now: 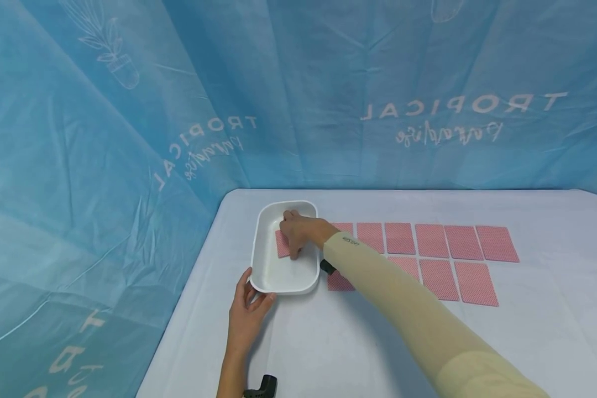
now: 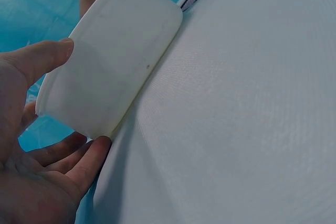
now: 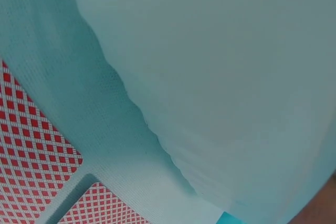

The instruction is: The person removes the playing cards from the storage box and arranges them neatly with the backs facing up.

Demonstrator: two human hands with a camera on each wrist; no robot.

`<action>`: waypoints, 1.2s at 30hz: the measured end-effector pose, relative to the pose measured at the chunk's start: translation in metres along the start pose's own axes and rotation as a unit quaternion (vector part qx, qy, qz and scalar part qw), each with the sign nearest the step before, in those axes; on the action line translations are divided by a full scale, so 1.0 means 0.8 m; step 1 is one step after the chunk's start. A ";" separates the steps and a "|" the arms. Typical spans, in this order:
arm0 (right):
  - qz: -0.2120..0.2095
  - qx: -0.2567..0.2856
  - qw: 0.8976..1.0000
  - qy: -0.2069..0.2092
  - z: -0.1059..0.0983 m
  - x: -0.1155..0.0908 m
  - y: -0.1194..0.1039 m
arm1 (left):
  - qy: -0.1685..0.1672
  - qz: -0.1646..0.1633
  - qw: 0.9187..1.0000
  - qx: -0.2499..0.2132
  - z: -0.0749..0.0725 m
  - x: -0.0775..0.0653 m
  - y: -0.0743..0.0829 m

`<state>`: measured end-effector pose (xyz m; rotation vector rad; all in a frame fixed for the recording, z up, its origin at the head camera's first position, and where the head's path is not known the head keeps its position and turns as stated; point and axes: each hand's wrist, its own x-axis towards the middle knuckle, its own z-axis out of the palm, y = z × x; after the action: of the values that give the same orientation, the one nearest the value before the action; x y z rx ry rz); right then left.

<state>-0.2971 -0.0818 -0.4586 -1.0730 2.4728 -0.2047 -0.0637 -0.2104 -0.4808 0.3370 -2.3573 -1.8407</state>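
Note:
A white plastic tub (image 1: 283, 282) with rounded corners stands at the left part of the table. My left hand (image 1: 246, 320) grips its near-left corner; in the left wrist view the thumb lies at the rim and the fingers (image 2: 94, 163) touch low on the wall. Inside the tub, my right hand (image 1: 298, 232) holds a red-patterned playing card (image 1: 282, 244), thumb at its near end and fingers at its far end. The hand covers part of the card, and whether more than one is there I cannot tell. The right wrist view shows mostly the tub's wall (image 3: 220, 77).
Right of the tub, several playing cards (image 1: 461, 242) lie face down in two rows on the white table (image 1: 328, 354). My right forearm crosses over part of the lower row (image 1: 439, 279). Blue printed curtains (image 1: 298, 110) hang behind the table and along its left.

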 end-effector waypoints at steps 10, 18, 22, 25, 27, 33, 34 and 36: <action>-0.004 0.015 1.000 -0.001 -0.003 -0.004 0.001 | 0.003 0.005 1.000 0.001 0.001 0.000 0.001; -0.017 0.011 1.000 0.006 -0.002 -0.005 0.002 | 0.003 0.003 1.000 0.001 0.000 0.000 0.001; -0.024 -0.004 1.000 0.008 -0.002 -0.007 0.001 | 0.002 0.005 1.000 0.004 -0.001 0.000 -0.001; -0.030 -0.012 0.999 0.011 -0.004 -0.011 0.000 | 0.000 0.005 1.000 0.004 -0.001 0.001 -0.002; -0.034 -0.016 0.999 0.013 -0.005 -0.013 -0.001 | -0.001 0.006 1.000 0.002 -0.001 0.001 -0.003; -0.038 -0.018 0.999 0.020 -0.005 -0.019 -0.003 | 0.005 0.004 1.000 0.007 -0.001 -0.001 -0.002; -0.039 -0.018 0.999 0.022 -0.004 -0.020 -0.003 | 0.006 0.002 1.000 0.008 -0.001 -0.001 -0.002; -0.044 -0.013 0.999 0.025 -0.002 -0.023 -0.005 | 0.008 -0.001 1.000 0.010 -0.001 -0.002 -0.002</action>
<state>-0.2844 -0.0711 -0.4496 -1.2022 2.4819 -0.2292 -0.0615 -0.2108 -0.4825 0.3566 -2.3668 -1.8091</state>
